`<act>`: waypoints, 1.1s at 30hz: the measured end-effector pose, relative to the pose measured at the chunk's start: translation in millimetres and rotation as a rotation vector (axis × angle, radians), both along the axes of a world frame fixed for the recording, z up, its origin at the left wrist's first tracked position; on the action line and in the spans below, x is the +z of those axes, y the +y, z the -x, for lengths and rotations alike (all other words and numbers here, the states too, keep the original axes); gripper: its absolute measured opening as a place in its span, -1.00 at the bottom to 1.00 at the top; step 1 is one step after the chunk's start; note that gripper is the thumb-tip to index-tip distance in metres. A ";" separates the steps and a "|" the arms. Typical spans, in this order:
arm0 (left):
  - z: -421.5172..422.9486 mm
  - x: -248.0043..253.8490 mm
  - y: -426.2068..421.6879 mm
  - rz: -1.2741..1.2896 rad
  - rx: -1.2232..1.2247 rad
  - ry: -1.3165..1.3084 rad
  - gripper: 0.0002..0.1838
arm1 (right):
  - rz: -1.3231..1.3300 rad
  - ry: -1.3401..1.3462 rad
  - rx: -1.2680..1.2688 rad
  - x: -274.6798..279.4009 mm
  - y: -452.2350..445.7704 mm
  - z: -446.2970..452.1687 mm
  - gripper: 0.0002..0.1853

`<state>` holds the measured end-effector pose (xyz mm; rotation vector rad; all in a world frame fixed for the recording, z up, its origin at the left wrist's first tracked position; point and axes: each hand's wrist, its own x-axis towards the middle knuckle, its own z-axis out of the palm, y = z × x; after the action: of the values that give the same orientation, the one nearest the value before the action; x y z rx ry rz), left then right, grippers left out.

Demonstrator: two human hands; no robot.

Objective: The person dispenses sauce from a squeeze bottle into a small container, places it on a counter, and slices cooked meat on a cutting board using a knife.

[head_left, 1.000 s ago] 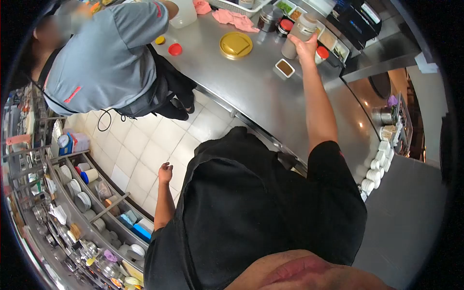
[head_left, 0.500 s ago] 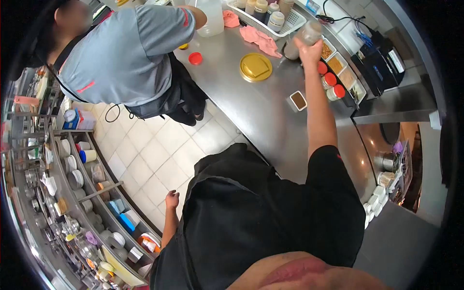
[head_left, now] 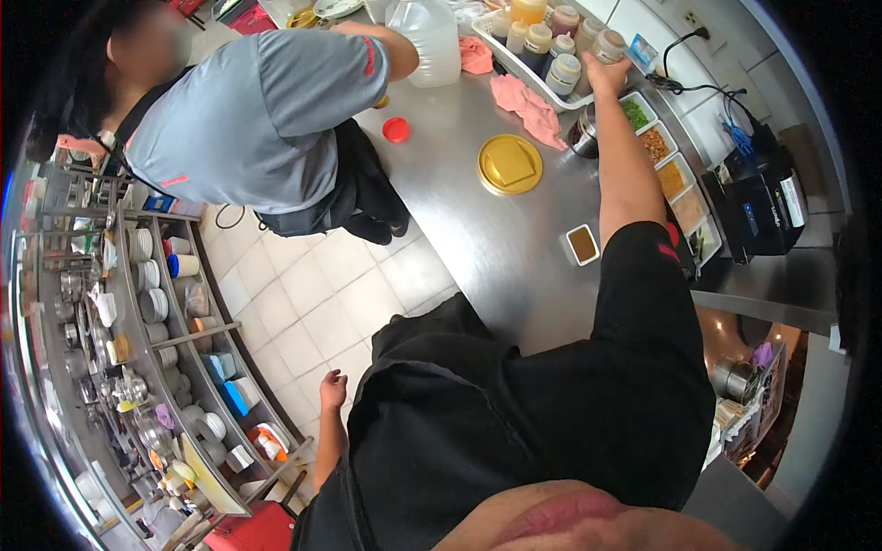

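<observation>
Beside the held bottle [head_left: 608,45], other bottles [head_left: 562,73] crowd the basket [head_left: 514,67].

passable: counter [head_left: 551,209] between gold lid [head_left: 510,165] and white dish [head_left: 589,261] | blocking: bottles [head_left: 561,72] crowding basket [head_left: 517,69]

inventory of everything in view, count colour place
co-worker: one, grey shirt, upper left
counter: one, grey, centre
jug: one, translucent, upper counter
cap: one, red, counter's left
lid: one, gold, mid-counter
dish: one, white, mid-counter
basket: one, white, counter's far edge
bottles: several, mixed, inside basket
cloths: two, pink, beside basket
food containers: five, white, right
machine: one, black, far right
crockery: many, mostly white, left shelves
left hand: one, bare, lower centre-left
right hand: one, bare, around a bottle
</observation>
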<state>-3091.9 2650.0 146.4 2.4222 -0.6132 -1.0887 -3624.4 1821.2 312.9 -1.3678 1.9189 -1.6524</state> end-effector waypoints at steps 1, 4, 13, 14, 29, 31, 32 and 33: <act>2.4 2.3 2.8 -0.025 -0.010 -0.024 -0.55 | -0.029 -0.026 0.006 -4.4 0.5 -1.7 0.03; 5.4 2.1 13.2 -0.076 -0.028 -0.045 -0.56 | -0.230 0.021 0.161 -10.3 8.8 7.6 0.06; -70.1 -99.5 54.0 0.138 -0.131 0.241 -0.59 | -0.194 0.117 0.213 -25.4 243.4 43.5 -0.14; -72.2 -107.4 44.9 0.201 -0.025 0.345 -0.55 | -0.266 0.166 0.204 -26.0 276.0 47.2 -0.16; -44.2 -7.5 -82.3 0.092 -0.276 -0.040 -0.56 | -0.462 0.489 0.137 -110.2 409.9 34.4 -0.11; -43.9 -22.2 -65.2 0.049 -0.260 0.011 -0.56 | -0.434 0.511 0.126 -110.0 410.4 31.0 -0.13; -43.3 -28.4 -53.9 0.021 -0.272 0.005 -0.57 | -0.427 0.518 0.127 -107.5 413.1 28.6 -0.14; -43.9 -33.3 -39.7 -0.009 -0.272 -0.007 -0.57 | -0.416 0.519 0.138 -104.4 415.5 22.5 -0.15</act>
<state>-3048.0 2610.3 113.1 2.4001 -0.9645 -1.1893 -3646.9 2236.8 208.5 -1.8050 2.2026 -0.8110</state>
